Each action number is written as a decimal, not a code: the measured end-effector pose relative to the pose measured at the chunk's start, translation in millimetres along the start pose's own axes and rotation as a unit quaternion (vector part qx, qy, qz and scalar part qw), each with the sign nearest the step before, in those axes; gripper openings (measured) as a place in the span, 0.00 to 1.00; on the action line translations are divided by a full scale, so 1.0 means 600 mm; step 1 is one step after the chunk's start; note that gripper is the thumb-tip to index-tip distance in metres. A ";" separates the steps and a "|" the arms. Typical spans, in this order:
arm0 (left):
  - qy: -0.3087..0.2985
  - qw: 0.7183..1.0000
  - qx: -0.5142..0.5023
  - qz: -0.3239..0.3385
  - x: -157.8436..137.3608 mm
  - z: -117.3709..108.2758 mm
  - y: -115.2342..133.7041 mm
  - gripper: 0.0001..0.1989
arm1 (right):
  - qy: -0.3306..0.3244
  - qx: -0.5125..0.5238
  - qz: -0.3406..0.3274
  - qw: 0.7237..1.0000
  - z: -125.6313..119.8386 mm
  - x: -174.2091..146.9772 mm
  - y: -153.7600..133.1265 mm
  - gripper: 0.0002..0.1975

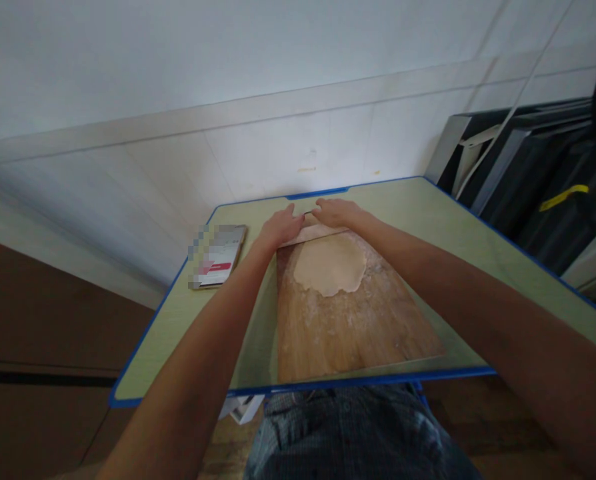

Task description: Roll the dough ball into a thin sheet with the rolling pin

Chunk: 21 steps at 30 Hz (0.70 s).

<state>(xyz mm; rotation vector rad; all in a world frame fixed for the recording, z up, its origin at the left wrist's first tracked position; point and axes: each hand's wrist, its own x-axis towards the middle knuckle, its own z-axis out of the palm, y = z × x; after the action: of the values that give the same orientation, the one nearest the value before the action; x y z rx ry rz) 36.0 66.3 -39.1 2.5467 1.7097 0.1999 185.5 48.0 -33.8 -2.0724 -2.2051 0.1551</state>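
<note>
A flat, pale sheet of dough (331, 265) with an uneven edge lies on the far half of a wooden board (348, 333) dusted with flour. Beyond the dough, a pale rolling pin (312, 233) lies across the board's far end. My left hand (281, 225) is closed over the pin's left part, thumb raised. On its right part rests my right hand (339, 212), fingers bent over it. The hands are close together and partly hide the pin. A small dark curved piece shows between them; I cannot tell what it is.
The board lies on a light green table (478, 247) with a blue rim. A phone (221, 257) with its screen lit lies left of my left forearm. A white wall (278, 147) rises behind the table. Dark flat panels (543, 160) lean at the right.
</note>
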 end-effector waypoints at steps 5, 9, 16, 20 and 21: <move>-0.018 1.000 0.005 0.016 0.002 0.001 -0.001 0.27 | -0.003 0.001 -0.003 1.000 0.001 0.000 0.001 0.24; -0.016 0.998 0.030 0.046 -0.029 -0.002 0.007 0.24 | 0.021 -0.012 -0.019 1.000 0.000 -0.036 -0.004 0.22; 0.057 0.993 0.071 0.071 -0.098 -0.008 0.028 0.22 | 0.072 -0.032 -0.054 0.995 0.005 -0.097 -0.014 0.23; 0.040 0.995 0.067 0.060 -0.080 -0.005 0.025 0.23 | 0.068 -0.024 -0.052 0.996 0.005 -0.083 -0.010 0.23; 0.036 0.996 0.061 0.053 -0.070 -0.004 0.022 0.23 | 0.061 -0.019 -0.047 0.997 0.005 -0.074 -0.009 0.23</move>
<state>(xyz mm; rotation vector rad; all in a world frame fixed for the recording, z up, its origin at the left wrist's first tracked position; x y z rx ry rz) 31.9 22.2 -37.9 2.7539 1.6623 0.2014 182.5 3.3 -36.5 -1.9350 -2.2432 -0.0216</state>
